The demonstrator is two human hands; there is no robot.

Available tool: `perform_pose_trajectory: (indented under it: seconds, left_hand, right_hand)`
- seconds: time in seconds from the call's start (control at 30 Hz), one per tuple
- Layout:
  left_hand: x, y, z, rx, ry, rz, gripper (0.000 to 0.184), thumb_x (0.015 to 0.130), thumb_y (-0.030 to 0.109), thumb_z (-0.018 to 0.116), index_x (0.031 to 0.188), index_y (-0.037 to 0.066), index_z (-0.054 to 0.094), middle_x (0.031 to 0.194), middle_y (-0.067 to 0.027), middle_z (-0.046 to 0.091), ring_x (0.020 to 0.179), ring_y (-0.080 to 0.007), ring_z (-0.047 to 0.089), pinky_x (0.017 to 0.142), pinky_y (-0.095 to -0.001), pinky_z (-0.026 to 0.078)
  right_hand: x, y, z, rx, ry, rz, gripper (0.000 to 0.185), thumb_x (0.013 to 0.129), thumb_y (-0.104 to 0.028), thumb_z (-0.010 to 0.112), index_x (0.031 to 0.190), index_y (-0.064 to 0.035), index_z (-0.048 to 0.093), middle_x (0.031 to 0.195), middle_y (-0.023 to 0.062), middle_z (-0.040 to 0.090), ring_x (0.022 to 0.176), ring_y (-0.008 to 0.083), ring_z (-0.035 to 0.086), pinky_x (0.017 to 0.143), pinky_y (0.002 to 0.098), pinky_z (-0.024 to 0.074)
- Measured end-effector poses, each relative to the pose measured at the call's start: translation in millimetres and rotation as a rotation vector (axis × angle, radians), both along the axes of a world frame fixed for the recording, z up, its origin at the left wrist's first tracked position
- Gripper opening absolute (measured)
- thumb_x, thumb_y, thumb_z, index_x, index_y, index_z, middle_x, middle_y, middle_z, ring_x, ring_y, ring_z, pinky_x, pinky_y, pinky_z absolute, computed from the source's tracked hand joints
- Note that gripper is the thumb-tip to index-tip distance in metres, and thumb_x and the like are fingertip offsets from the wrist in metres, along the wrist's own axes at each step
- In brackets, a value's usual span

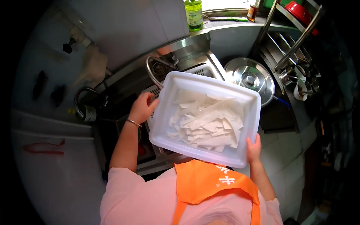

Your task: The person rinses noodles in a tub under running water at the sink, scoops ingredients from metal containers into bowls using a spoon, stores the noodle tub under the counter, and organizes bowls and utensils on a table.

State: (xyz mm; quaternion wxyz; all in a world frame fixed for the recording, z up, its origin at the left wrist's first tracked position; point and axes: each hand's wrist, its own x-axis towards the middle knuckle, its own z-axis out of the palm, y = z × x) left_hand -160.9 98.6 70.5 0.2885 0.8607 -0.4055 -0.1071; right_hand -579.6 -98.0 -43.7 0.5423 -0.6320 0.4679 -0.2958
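Note:
A white rectangular plastic tub [159,129] is in front of me, slightly tilted, over the sink's edge. Pale flat strips [210,127] lie in a loose heap inside it; their exact kind I cannot make out. On the tub's right side, my right hand [254,149] grips the rim, thumb up along the wall and fingers hidden below. At the left side is my left hand [142,108], its fingers bent and parted from the thumb, close beside the rim and not wrapped around it. A thin bracelet [134,123] circles that wrist.
Behind the tub is a steel sink [215,62] with a curved faucet [150,69]. A large round metal lid [251,77] lies at the right, near a rack [296,48] with ladles and pots. A green bottle [194,17] stands on the sill.

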Motion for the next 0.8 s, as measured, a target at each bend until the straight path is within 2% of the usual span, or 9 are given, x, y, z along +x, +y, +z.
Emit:
perform_pose_trajectory:
  seconds: [0.07,0.13,0.2,0.27,0.3,0.37,0.47,0.6,0.8]
  left_hand:
    - [2,6,-31,0.034,0.016,0.008,0.043,0.079,0.031,0.067,0.103,-0.002,0.055,0.096,-0.0145,0.061,0.081,-0.0205,0.059,0.072,-0.0319,0.048]
    - [6,4,-56,-0.193,0.386,-0.016,0.042,0.079,0.030,0.068,0.102,-0.003,0.054,0.096,-0.0125,0.060,0.084,-0.0176,0.058,0.075,-0.0303,0.048]
    - [17,5,-72,-0.157,0.398,0.066,0.039,0.079,0.027,0.069,0.100,-0.003,0.055,0.094,-0.0104,0.060,0.083,-0.0162,0.058,0.073,-0.0294,0.048]
    - [17,3,-73,-0.222,0.674,0.159,0.038,0.078,0.025,0.070,0.099,-0.003,0.055,0.091,-0.0097,0.061,0.079,-0.0169,0.059,0.071,-0.0293,0.048]
    - [13,2,-73,-0.254,0.708,0.183,0.035,0.077,0.022,0.070,0.098,-0.003,0.056,0.088,-0.0092,0.062,0.076,-0.0162,0.059,0.069,-0.0289,0.049]
    - [15,0,-78,-0.283,0.756,0.143,0.033,0.077,0.020,0.069,0.097,-0.002,0.057,0.087,-0.0089,0.062,0.075,-0.0158,0.059,0.068,-0.0287,0.049]
    - [17,-3,-82,-0.315,0.807,0.123,0.026,0.076,0.015,0.066,0.094,-0.002,0.058,0.085,-0.0079,0.062,0.073,-0.0150,0.059,0.067,-0.0283,0.049]
    - [14,-4,-82,-0.321,0.807,0.099,0.019,0.074,0.009,0.060,0.090,-0.001,0.059,0.081,-0.0056,0.062,0.069,-0.0134,0.058,0.064,-0.0264,0.048]
    - [-13,-15,-70,-0.314,0.829,0.059,0.016,0.073,0.007,0.059,0.087,-0.001,0.058,0.079,-0.0039,0.060,0.070,-0.0106,0.056,0.064,-0.0251,0.046]
  right_hand:
    - [1,3,-3,-0.115,0.066,-0.022,0.036,0.083,-0.007,0.051,0.117,0.0015,0.047,0.109,0.0110,0.055,0.099,0.0185,0.054,0.087,0.0309,0.0425]
    - [11,5,-1,-0.055,0.017,-0.038,0.035,0.082,-0.007,0.052,0.115,0.0015,0.048,0.106,0.0107,0.056,0.097,0.0182,0.054,0.086,0.0310,0.0431]
    - [18,2,-3,0.004,-0.034,-0.053,0.034,0.082,-0.008,0.053,0.114,0.0016,0.049,0.104,0.0104,0.057,0.094,0.0180,0.055,0.084,0.0311,0.0438]
    - [22,3,-7,-0.028,0.042,-0.024,0.029,0.079,-0.008,0.054,0.107,0.0023,0.052,0.098,0.0089,0.059,0.087,0.0170,0.056,0.079,0.0307,0.0456]
    - [21,1,-7,-0.033,0.047,-0.036,0.029,0.079,-0.008,0.054,0.107,0.0023,0.052,0.098,0.0089,0.059,0.087,0.0170,0.056,0.079,0.0307,0.0456]
    - [22,-4,3,0.148,-0.048,-0.039,0.024,0.077,-0.007,0.056,0.099,0.0027,0.054,0.091,0.0077,0.060,0.081,0.0152,0.056,0.073,0.0293,0.0464]
    - [27,-9,3,0.199,-0.152,-0.096,0.020,0.075,-0.004,0.057,0.094,0.0020,0.055,0.087,0.0066,0.060,0.077,0.0129,0.056,0.070,0.0274,0.0461]
    - [20,-7,5,0.163,-0.140,-0.140,0.017,0.074,-0.003,0.057,0.090,0.0005,0.055,0.084,0.0049,0.059,0.074,0.0112,0.055,0.068,0.0260,0.0453]
    - [-17,8,3,0.134,-0.100,-0.236,0.012,0.074,-0.003,0.057,0.086,-0.0006,0.056,0.081,0.0033,0.059,0.070,0.0101,0.053,0.064,0.0252,0.0449]
